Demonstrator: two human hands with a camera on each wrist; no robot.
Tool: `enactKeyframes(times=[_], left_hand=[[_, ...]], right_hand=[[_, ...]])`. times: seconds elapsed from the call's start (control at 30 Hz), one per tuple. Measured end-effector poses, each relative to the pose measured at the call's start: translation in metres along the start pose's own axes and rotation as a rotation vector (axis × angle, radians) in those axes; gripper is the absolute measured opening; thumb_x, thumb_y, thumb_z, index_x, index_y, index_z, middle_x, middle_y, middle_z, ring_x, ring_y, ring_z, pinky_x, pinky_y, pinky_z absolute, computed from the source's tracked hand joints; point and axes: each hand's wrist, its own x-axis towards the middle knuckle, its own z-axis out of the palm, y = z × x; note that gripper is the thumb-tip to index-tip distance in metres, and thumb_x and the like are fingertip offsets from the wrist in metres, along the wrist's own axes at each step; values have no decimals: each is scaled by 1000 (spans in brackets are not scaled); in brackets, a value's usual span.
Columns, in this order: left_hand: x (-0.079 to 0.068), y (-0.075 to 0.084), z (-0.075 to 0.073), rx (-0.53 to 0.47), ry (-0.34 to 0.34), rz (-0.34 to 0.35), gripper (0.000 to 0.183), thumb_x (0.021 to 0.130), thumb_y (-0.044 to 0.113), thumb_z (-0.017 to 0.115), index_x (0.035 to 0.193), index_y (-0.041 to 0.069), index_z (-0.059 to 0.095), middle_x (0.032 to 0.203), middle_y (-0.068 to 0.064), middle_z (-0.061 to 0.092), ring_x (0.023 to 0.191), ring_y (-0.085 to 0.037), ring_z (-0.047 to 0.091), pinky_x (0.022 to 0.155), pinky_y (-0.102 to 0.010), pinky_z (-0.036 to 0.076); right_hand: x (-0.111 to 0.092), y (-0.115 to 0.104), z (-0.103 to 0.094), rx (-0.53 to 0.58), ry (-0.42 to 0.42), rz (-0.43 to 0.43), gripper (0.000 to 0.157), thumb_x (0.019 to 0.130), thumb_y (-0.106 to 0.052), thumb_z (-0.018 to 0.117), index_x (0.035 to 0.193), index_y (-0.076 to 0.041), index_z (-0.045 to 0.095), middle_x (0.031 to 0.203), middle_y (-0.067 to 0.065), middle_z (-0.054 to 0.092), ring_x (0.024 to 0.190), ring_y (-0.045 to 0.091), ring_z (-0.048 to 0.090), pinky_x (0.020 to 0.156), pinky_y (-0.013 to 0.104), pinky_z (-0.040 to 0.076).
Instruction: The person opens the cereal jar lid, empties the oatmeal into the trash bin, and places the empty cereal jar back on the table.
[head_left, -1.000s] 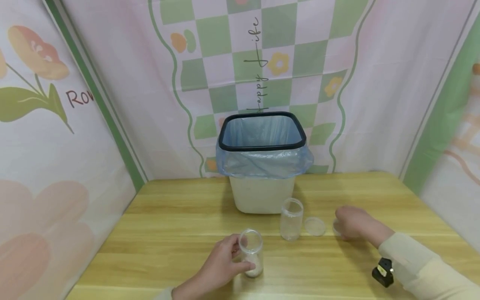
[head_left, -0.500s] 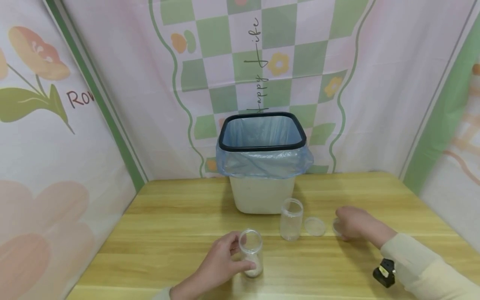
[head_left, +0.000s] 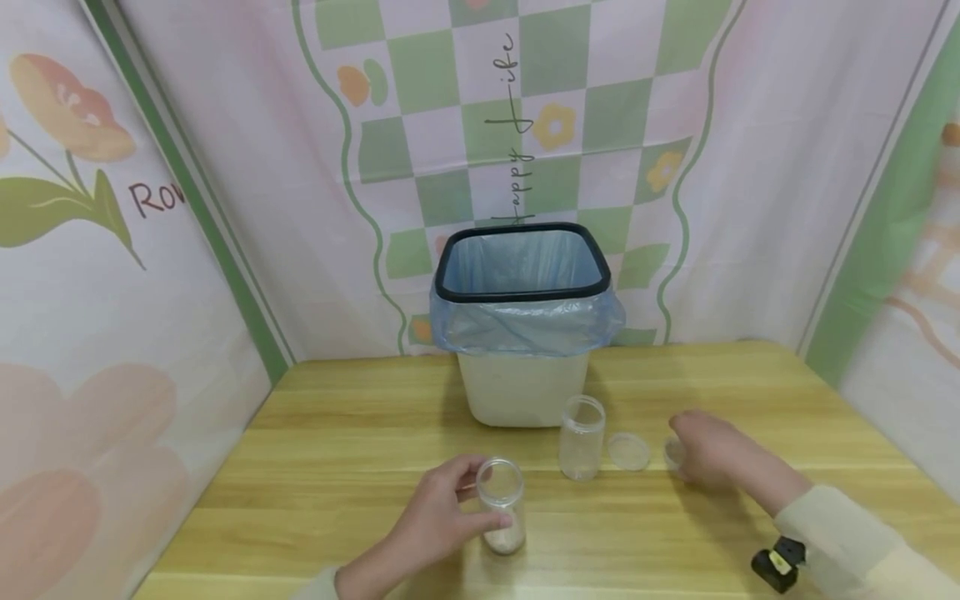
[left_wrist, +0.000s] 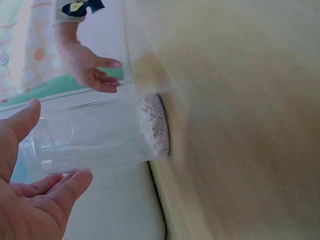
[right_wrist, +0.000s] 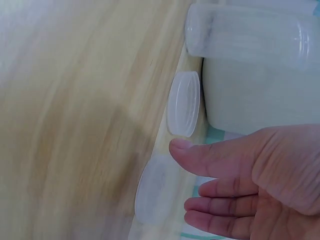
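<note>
1. L hand (head_left: 435, 512) grips clear jar (head_left: 506, 497) w/ pale grainy fill (left_wrist: 152, 125), well in from table's (head_left: 360, 450) left edge; prob. light, stiff, slick: hold mid-wall, I'd say.
2. R hand (head_left: 708, 450), thumb apart, nothing held, by lid (head_left: 673, 452) twd right edge.

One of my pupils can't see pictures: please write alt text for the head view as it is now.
A person's left hand curves around a clear jar with pale contents on a wooden table; the right hand is at a lid. Between the hands are a second jar and another lid, with a blue-lined bin behind.
</note>
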Motion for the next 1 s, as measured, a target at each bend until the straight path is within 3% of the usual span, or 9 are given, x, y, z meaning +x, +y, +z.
enactKeyframes(times=[0.2, 0.63, 1.0], left_hand=[[3, 2, -3, 8, -12, 29, 63, 73, 34, 84, 120, -1, 60, 114, -9, 66, 107, -26, 64, 86, -21, 50], [5, 4, -4, 4, -9, 20, 51, 74, 30, 85, 113, 3, 65, 104, -2, 68, 100, -16, 66, 82, -25, 53], [4, 4, -4, -50, 21, -28, 49, 75, 26, 85, 111, 1, 66, 103, -3, 68, 102, -26, 66, 83, -25, 53]], right_hand=[[-11, -7, 4, 45, 68, -37, 67, 63, -6, 83, 116, 21, 52, 114, 41, 54, 105, 57, 51, 89, 63, 44], [-26, -36, 12, 164, 42, -37, 71, 62, -6, 85, 118, 20, 52, 118, 41, 52, 109, 57, 50, 91, 65, 41], [-40, -53, 17, 119, 69, -97, 68, 65, -14, 86, 119, 15, 55, 117, 33, 57, 110, 52, 53, 92, 62, 42]])
